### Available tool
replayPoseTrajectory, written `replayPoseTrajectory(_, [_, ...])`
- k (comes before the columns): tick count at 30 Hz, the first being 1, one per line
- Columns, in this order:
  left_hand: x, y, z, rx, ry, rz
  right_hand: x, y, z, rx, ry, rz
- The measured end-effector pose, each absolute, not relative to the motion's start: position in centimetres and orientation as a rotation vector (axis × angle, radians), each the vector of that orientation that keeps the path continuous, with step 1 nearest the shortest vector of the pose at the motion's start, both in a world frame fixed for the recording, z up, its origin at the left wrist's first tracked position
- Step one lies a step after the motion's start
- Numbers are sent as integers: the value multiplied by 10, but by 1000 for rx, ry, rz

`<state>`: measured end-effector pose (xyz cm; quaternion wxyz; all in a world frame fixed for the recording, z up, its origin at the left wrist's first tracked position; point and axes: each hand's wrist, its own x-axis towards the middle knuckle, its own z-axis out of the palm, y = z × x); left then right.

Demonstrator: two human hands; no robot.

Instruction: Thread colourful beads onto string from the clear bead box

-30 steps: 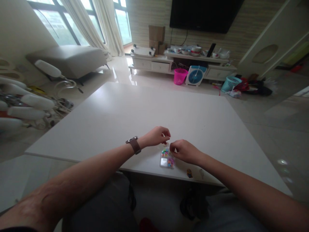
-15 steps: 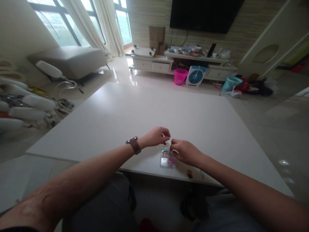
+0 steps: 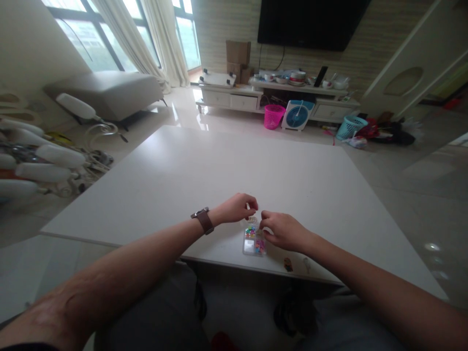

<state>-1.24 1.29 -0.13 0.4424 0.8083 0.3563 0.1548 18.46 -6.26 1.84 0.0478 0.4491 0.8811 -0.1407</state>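
Observation:
Just beyond a small clear compartment box [image 3: 249,246], my left hand [image 3: 239,207] is curled with thumb and fingertips close together. My right hand [image 3: 285,231] is pinched at the box's right side, its fingertips partly over the far right compartment. Anything between the fingers of either hand is too small to make out. Bright multicoloured beads [image 3: 250,231] fill the far left compartment, and pink, purple and orange ones [image 3: 260,246] the near right. A pale, thin coil-like thing [image 3: 252,220] lies under my left fingertips.
Near the front edge of the white table [image 3: 226,165] lie a small brown-and-orange figure [image 3: 288,264] and a small pale, see-through piece [image 3: 306,264]. Beyond the table stand a pink basket [image 3: 273,117], a box fan [image 3: 297,116] and a low white cabinet [image 3: 234,100].
My right fingertips have drawn slightly away from the left ones, so the gap between the hands is a little wider. The pale coil shows more clearly. The box stays put.

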Motion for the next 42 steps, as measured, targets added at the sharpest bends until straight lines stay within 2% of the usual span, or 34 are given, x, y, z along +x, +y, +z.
replayPoseTrajectory(8, [-14,15,4,2210,937,313,186,-63,18,1342,2707,-419])
replayPoseTrajectory(16, [-15,15,-11,2331,846,219,192,-60,23,1467,2773,-480])
replayPoseTrajectory(42, [-12,22,-31,2268,773,191,199,-57,25,1534,2736,-553])
